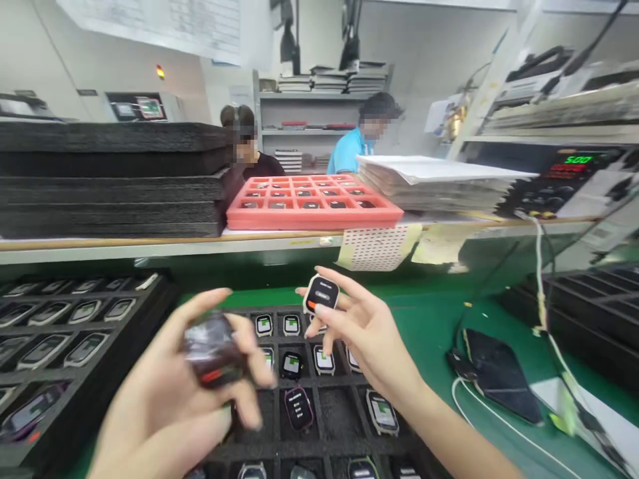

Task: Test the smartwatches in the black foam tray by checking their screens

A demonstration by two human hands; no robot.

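Between the thumb and fingers of my right hand [357,322] is a light-framed smartwatch [322,295] without a strap, its lit screen facing me. My left hand [170,379], smeared by motion, has its fingers curled round a dark smartwatch [212,349]; a small red patch shows near its lower edge. Both hands are above a black foam tray [269,436] whose compartments hold several watch bodies, many with lit screens. A purple-framed watch [299,408] lies in a middle compartment, beside a vacant one.
At left stands another black tray [154,326] of watches. On the shelf are stacked black foam trays [114,179], a pink tray [314,216] of small parts, papers [439,169] and a power supply [564,176]. A black phone-like slab [499,376] and cables lie right. Two people are behind.
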